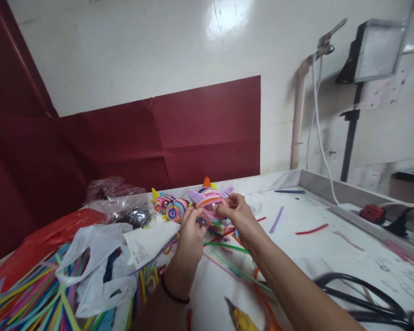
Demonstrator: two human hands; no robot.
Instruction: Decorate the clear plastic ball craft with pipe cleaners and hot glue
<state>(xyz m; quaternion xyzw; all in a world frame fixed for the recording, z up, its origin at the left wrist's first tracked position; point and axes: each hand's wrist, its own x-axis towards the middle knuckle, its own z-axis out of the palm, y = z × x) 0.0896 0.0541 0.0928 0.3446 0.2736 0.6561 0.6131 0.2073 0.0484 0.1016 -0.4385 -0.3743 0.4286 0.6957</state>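
Holding one pink-and-purple striped pipe-cleaner figure (209,202) just above the table (331,248) at the centre of the frame, both hands pinch it from either side: the left hand (189,234) has its fingers closed on the figure's left edge, and the right hand (239,216) has its grip closed on the right edge. Two more finished figures (170,208) lie just left of it. Loose pipe cleaners (24,299) pile at the lower left under one white plastic bag (93,266). One yellow glue gun (241,319) lies at the bottom centre.
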